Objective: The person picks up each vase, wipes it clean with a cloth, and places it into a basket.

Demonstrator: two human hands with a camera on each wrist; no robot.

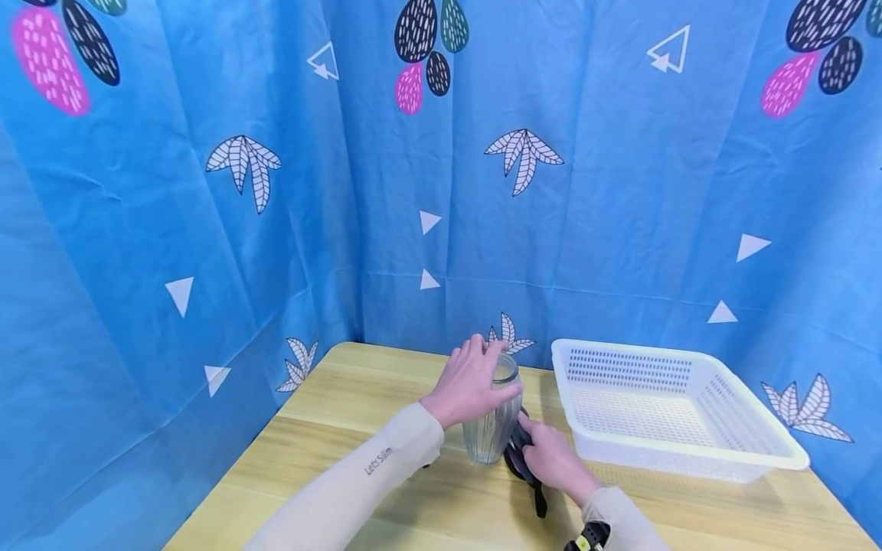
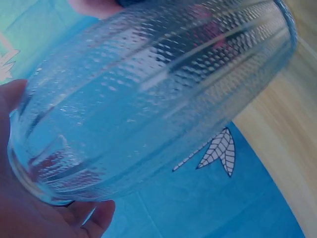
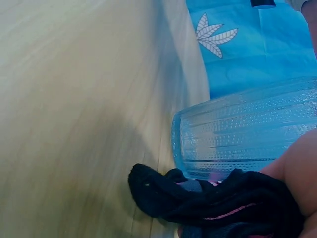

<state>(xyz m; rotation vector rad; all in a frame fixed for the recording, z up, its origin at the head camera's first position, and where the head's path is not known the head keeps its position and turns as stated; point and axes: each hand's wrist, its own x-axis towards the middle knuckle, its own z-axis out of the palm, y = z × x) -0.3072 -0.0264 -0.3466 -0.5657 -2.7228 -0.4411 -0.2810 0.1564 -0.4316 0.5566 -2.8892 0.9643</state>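
Note:
A clear ribbed glass vase (image 1: 488,438) stands near the middle of the wooden table, leaning slightly; I cannot tell whether its base touches the wood. My left hand (image 1: 470,383) grips it near the rim, with thumb and fingers spread round the glass, as the left wrist view shows on the vase (image 2: 148,99). Bunched black cloth (image 3: 213,201) with pink lines is in my right hand (image 1: 554,459), which holds it against or close beside the vase's right side. Part of the cloth hangs below the fingers. The palm hides the rest.
To the right sits a white perforated plastic basket (image 1: 689,463), close to the right forearm. The wooden table (image 1: 358,383) ends at a blue patterned curtain (image 1: 482,229) behind and on the left. A small dark object behind the left sleeve is mostly hidden.

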